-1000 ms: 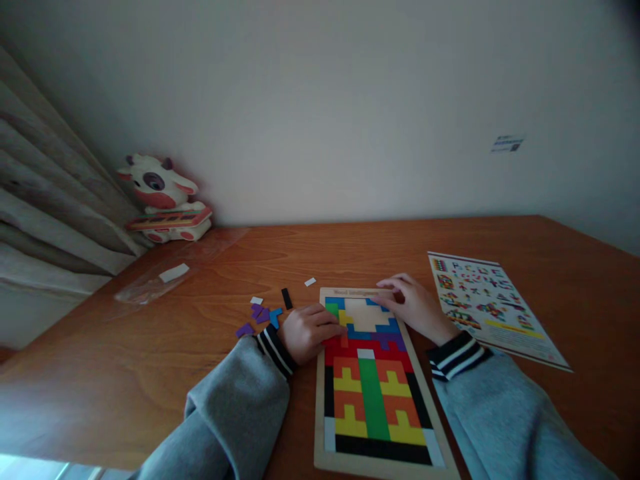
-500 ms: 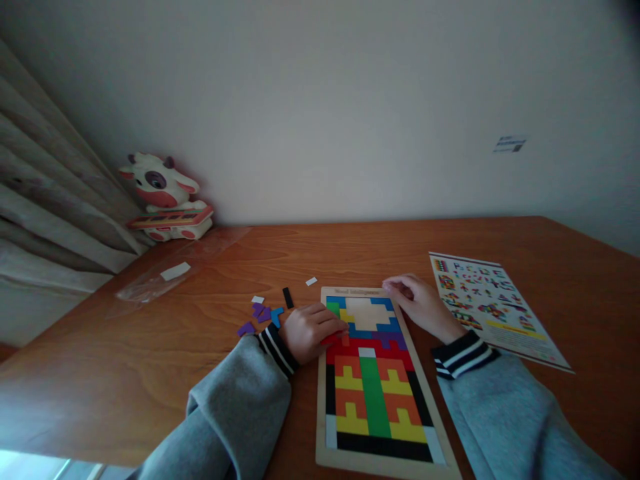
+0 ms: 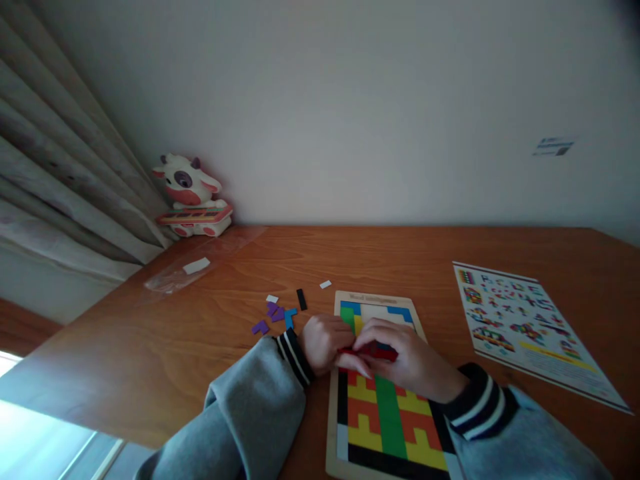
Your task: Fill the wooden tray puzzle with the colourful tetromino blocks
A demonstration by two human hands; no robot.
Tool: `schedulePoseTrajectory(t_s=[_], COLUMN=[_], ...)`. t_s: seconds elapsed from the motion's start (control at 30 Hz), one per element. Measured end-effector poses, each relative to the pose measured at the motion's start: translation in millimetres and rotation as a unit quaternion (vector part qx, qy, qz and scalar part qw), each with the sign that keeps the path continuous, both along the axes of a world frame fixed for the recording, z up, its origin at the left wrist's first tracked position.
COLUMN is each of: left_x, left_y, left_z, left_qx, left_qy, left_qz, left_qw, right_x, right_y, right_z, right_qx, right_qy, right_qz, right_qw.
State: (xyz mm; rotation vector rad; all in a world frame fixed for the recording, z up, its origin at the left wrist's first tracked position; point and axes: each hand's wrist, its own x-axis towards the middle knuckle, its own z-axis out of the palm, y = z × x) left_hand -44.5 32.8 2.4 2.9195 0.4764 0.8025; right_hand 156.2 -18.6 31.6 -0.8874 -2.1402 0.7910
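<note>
My left hand (image 3: pixel 326 341) is closed on a red puzzle piece (image 3: pixel 345 351) at the left side of the wooden puzzle board (image 3: pixel 334 427). My right hand (image 3: pixel 407 353) reaches across the board, its thumb and fingers bent around the same red piece, against my left fingertips. Much of that piece is hidden by the fingers. Below the hands, the board is filled with orange, yellow, green and black pieces. Above them, green, blue and yellow pieces surround a pale area, partly covered by my right hand.
Left of the board lie purple pieces (image 3: pixel 261 327), a blue piece (image 3: pixel 289 318), a black piece (image 3: pixel 301 299) and white pieces (image 3: pixel 325 285). A printed pattern sheet (image 3: pixel 530 327) is at the right. A cow toy (image 3: pixel 195 197) and a clear plastic bag (image 3: pixel 173 277) are at the back left.
My right hand has left the board's top right corner and come down and left to meet my left hand at the red piece. The view has shifted slightly.
</note>
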Motion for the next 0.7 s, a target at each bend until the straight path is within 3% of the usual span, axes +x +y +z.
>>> schedulePoseTrajectory(t_s=[0.2, 0.3, 0.5, 0.7], left_x=[3, 0, -11, -28], left_y=[-6, -6, 3, 14], left_z=[2.7, 7.7, 15.5, 19.2], left_qx=[-0.048, -0.055, -0.054, -0.014], left_qy=[0.015, -0.006, -0.033, -0.041], left_qz=[0.013, 0.030, 0.098, 0.155], left_qw=[0.999, 0.998, 0.993, 0.987], right_x=[1, 11, 49, 63], right_y=[-2, 2, 22, 30], right_z=[3.9, 4.8, -3.9, -13.1], right_qx=[0.022, -0.009, -0.184, -0.196], right_qy=[0.006, 0.057, 0.190, 0.225], right_qz=[-0.014, -0.058, -0.224, -0.268], right_qw=[1.000, 0.997, 0.938, 0.916])
